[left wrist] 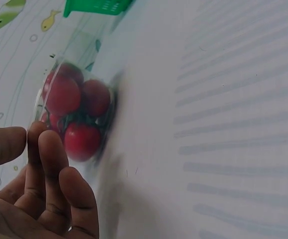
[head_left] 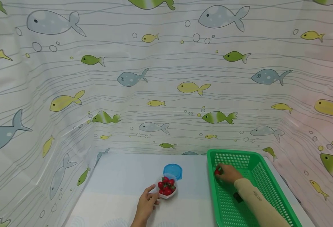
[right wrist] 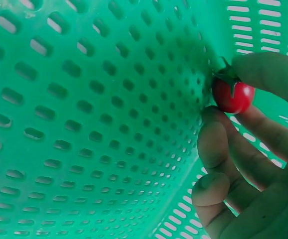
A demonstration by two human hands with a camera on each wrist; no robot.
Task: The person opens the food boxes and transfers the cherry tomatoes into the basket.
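In the head view my left hand [head_left: 147, 205] holds the near left rim of a clear plastic tub [head_left: 171, 196] between thumb and fingers. The tub stands on the table, filled with several red cherry tomatoes [head_left: 165, 186] with green stems. Seen from the left wrist, the tub wall [left wrist: 109, 99] shows the tomatoes [left wrist: 82, 142] through it. Inside a green plastic basket [head_left: 215, 201], my right hand [head_left: 230, 174] pinches one cherry tomato [right wrist: 235, 97] between thumb and fingers, close to the basket's left wall. Its green stem faces the thumb.
A round blue lid [head_left: 173, 170] lies right behind the tub. The basket stands at the right of the white table [head_left: 109, 183]. Fish-patterned sheeting [head_left: 166, 94] rises behind and on both sides. A small dark object [head_left: 238, 197] shows beside the right sleeve.
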